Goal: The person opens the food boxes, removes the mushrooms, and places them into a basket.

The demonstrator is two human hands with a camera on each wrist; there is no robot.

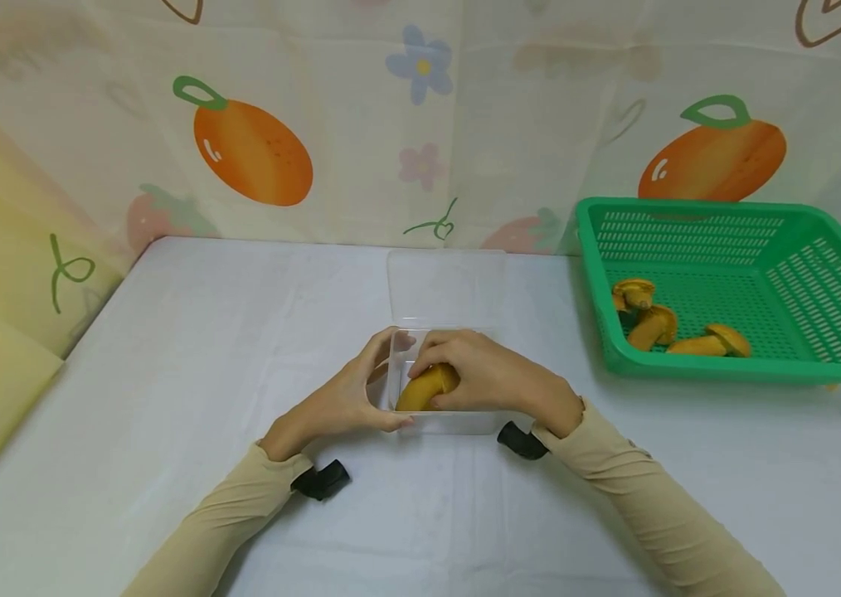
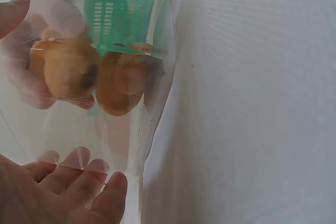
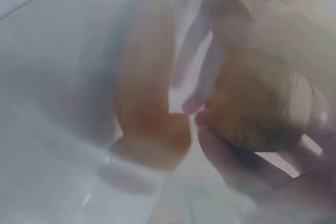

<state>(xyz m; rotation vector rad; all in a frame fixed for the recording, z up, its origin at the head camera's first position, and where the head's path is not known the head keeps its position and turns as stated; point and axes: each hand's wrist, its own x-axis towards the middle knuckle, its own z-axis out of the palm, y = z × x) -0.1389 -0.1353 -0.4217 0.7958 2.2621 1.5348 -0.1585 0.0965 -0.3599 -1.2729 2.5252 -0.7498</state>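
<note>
A clear plastic box (image 1: 450, 424) stands on the table with its lid (image 1: 446, 286) folded back. My left hand (image 1: 346, 394) holds the box at its left end, thumb along the front wall and fingers around the back. Inside the box, my right hand (image 1: 483, 369) grips a yellow-brown mushroom (image 1: 428, 388) between thumb and fingers. The right wrist view shows this held mushroom (image 3: 257, 103) through the plastic, and a second mushroom (image 3: 144, 98) lies beside it at the bottom of the box. Both also appear through the wall in the left wrist view, the second mushroom (image 2: 119, 85) lower down.
A green slotted basket (image 1: 734, 369) stands at the right, with a few mushrooms (image 1: 652, 326) in its left front corner. White cloth (image 1: 241, 332) covers the table. A printed curtain (image 1: 346, 124) hangs right behind it. Black wrist cameras (image 1: 323, 479) sit below both cuffs.
</note>
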